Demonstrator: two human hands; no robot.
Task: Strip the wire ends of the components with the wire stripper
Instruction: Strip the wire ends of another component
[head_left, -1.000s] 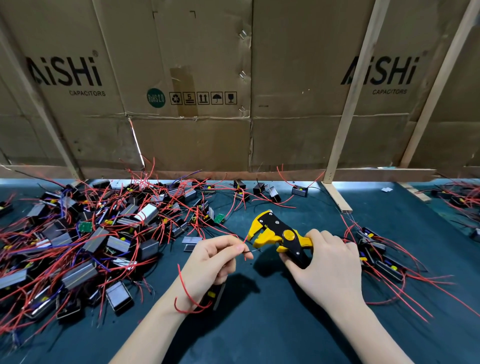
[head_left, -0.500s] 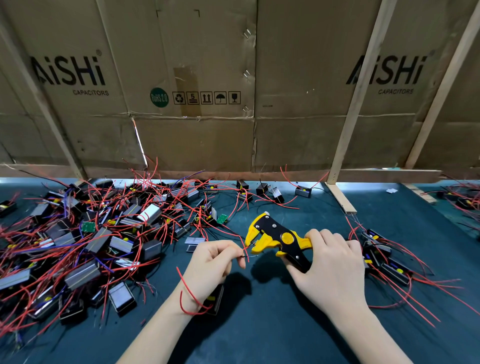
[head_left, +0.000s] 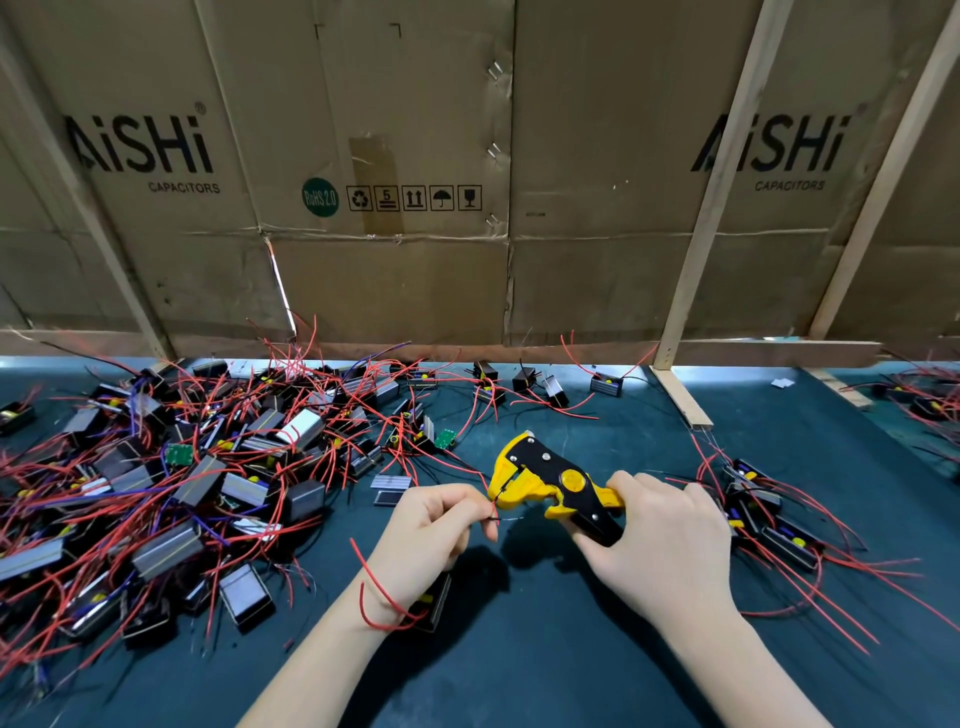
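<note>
Left hand pinches wire at stripper mouth | right hand grips stripper handles | component under left wrist | piles flank bare mat near edge

The wire stripper is yellow with black side plates and a yellow round pivot disc. The component pile shows black and grey housings, small green circuit boards, yellow dots, and mainly red leads with a few purple ones; the table surface is dark teal. The cardboard wall is brown with black lettering, black handling symbols and a green round label.
</note>
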